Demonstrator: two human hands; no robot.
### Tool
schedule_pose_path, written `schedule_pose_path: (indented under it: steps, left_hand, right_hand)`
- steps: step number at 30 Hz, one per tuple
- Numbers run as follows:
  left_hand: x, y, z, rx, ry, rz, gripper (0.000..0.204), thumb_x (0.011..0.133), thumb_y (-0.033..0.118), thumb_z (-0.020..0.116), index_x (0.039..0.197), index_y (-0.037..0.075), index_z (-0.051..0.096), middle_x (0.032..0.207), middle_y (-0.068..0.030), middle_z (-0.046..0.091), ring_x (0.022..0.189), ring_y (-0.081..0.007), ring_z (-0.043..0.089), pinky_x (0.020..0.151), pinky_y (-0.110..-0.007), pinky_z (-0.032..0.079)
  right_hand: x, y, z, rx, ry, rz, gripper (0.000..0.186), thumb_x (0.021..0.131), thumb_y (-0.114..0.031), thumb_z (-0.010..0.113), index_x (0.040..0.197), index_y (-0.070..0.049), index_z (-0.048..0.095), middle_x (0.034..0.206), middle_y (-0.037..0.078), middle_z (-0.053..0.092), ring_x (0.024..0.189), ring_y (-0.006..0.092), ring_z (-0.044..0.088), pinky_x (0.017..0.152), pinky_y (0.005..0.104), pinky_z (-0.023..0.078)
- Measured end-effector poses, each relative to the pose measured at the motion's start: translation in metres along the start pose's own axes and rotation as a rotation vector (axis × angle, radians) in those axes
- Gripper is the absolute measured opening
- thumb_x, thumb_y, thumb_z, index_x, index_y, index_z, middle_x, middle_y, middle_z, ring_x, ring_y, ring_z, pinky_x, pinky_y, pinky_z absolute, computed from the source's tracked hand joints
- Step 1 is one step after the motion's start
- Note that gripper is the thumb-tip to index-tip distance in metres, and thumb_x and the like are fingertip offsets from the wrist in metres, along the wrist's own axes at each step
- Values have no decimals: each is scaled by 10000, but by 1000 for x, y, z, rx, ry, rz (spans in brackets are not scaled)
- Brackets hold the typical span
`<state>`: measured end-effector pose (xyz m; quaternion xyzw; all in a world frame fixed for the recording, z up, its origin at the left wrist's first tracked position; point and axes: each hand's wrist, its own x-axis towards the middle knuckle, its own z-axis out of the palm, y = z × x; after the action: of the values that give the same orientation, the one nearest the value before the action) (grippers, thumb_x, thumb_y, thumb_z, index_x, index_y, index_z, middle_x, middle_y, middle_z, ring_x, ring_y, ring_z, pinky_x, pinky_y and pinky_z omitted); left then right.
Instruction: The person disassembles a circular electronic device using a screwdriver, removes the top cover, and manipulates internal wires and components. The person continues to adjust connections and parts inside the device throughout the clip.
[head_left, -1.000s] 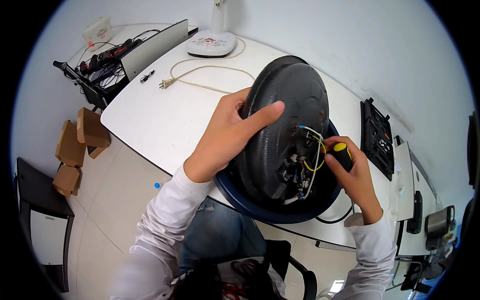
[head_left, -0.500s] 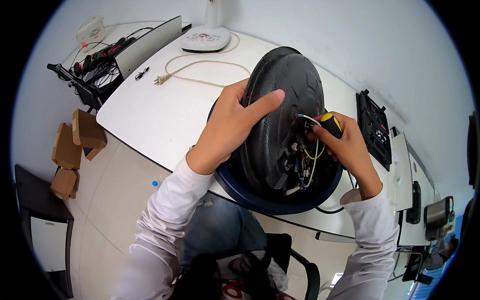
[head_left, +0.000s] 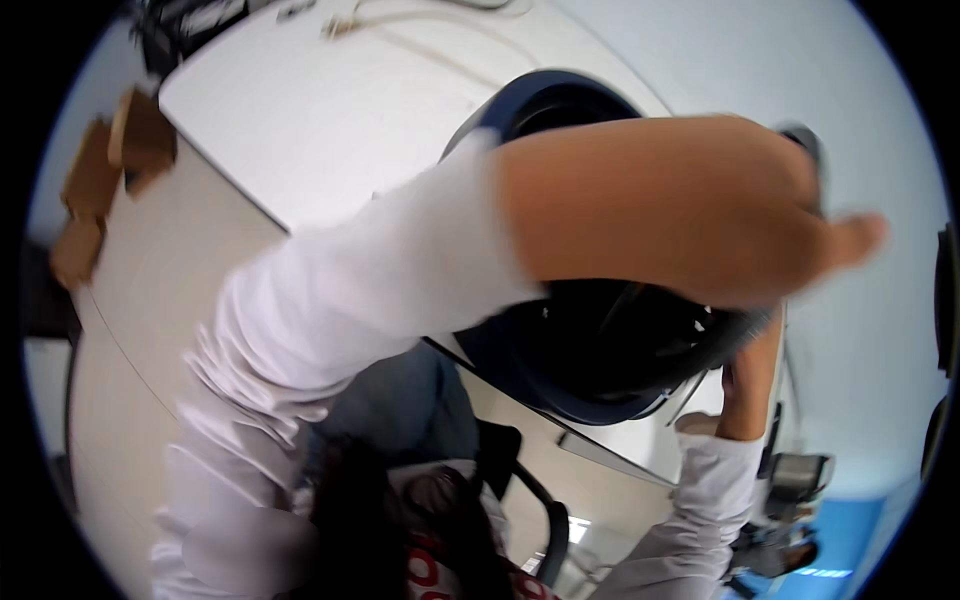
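A dark blue round housing (head_left: 597,409) sits on the white table, its inside dark. Over its right side leans a black moulded cover (head_left: 742,338), tilted away to the right. My left hand (head_left: 730,205) is large and blurred, reaching across the housing to the cover. Its thumb sticks out to the right, while the other fingers seem bent over the cover's far edge, partly hidden. Behind the cover's near right edge, my right hand (head_left: 752,375) shows only in part, with its fingers hidden. No screwdriver can be seen now.
The white table (head_left: 330,110) carries a beige power cord with a plug (head_left: 340,27) at the far left. Cardboard boxes (head_left: 90,170) stand on the floor at left. A metal pot (head_left: 800,470) stands farther right, near another person (head_left: 775,555).
My left hand has swung far to the right, and the cover has tipped that way with it. My right hand has gone mostly behind the cover; the yellow-black screwdriver is out of sight. The view has shifted.
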<state>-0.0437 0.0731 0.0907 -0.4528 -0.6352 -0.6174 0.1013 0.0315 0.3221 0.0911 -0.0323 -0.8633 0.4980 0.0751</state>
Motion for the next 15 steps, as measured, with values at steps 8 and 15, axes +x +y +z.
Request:
schedule_pose_path:
  steps: [8,15]
  left_hand:
    - [-18,3,0,190,-120,118,390,942,364,565,882,-22,584,737,-53,581,658,-133,533,617,-275,436]
    - [-18,3,4,242,-164,193,388,936,358,560,843,-18,578,712,-62,575,638,-159,525,606,-300,435]
  right_hand:
    - [6,44,-24,-6,173,-59,357,891,-109,580,1238,-33,547,1151,174,602,852,152,624,747,285,510]
    - [5,45,-38,-66,169,-67,330,902,-134,575,1214,-28,543,1086,155,607,814,146,617,711,266,502]
